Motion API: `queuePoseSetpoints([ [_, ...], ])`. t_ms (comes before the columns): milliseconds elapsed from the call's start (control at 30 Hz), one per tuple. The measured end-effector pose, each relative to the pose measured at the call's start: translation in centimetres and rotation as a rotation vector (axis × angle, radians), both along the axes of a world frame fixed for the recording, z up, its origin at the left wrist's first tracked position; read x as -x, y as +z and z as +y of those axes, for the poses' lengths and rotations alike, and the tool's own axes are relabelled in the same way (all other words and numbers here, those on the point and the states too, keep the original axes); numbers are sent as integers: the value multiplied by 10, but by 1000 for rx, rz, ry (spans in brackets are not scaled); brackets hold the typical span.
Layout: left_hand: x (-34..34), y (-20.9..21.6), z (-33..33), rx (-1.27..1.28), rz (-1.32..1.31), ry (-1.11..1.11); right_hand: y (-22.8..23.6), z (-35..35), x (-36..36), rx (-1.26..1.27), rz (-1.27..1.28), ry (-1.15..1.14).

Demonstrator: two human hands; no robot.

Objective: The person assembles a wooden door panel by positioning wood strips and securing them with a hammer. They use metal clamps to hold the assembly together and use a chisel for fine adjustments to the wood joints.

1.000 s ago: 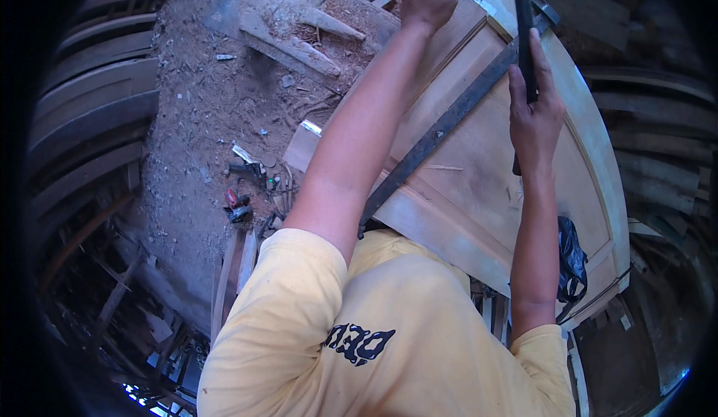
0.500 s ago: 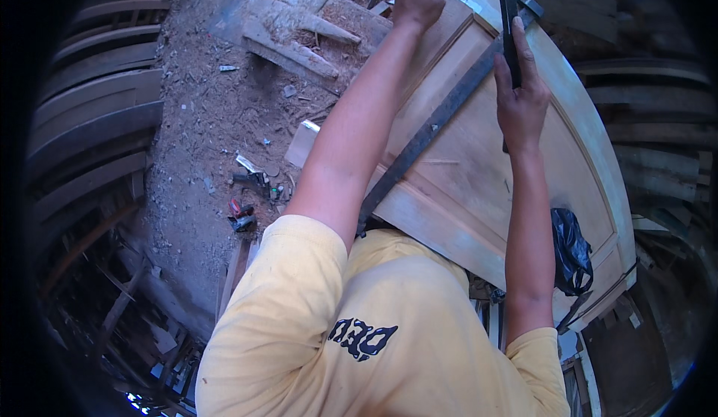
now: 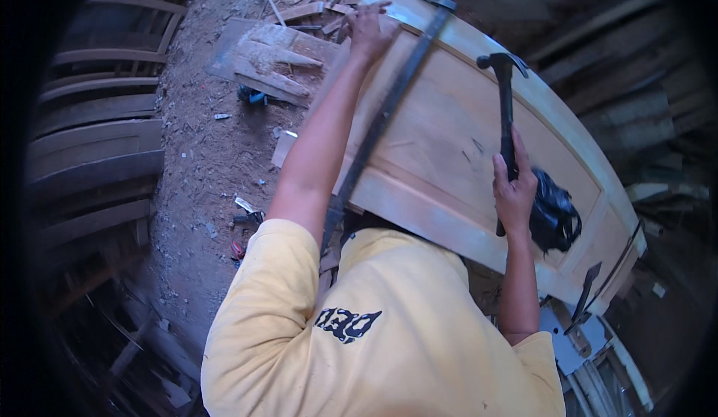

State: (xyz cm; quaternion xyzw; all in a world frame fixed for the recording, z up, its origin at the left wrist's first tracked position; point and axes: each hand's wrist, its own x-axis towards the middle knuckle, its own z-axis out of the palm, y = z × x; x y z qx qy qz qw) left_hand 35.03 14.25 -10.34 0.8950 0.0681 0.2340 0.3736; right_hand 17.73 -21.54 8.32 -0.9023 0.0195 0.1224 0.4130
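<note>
A large wooden door panel (image 3: 441,125) with a curved outer edge and raised framing lies in front of me. Across it runs a long dark bar clamp (image 3: 387,103), its far jaw at the curved edge. My left hand (image 3: 370,34) rests at the panel's far left corner, its fingers apart and nothing visible in them. In my right hand (image 3: 516,192) is a claw hammer (image 3: 505,106), gripped by its dark handle. Its head points away from me, above the panel's right half. Beside that hand, a black plastic bag (image 3: 555,211) lies on the panel.
On the left, wood shavings and scraps cover the dirt floor (image 3: 194,163). A dusty board (image 3: 273,58) lies past my left forearm. Curved wooden pieces (image 3: 105,129) are stacked along the far left, and more timber (image 3: 628,110) is piled at the right. A second clamp (image 3: 585,297) sits at the panel's near right end.
My right hand has drawn back toward me with the hammer, whose head now shows. My left hand's fingers have spread from a closed shape. The view has shifted.
</note>
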Motion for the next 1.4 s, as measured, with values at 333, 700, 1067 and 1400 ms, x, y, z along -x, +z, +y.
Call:
queuePoseSetpoints([
  [333, 146, 2, -222, -188, 239, -389, 27, -128, 111, -177, -254, -113],
  [700, 120, -9, -238, -864, 339, -667, -5, -179, 150, -212, -333, 0],
  [1067, 116, -25, -225, -885, 368, -668, 2, -153, 147, -221, -210, 156],
  [1400, 216, 4, -192, 72, 6, -26, 4, -92, 132, -315, 90, 188],
])
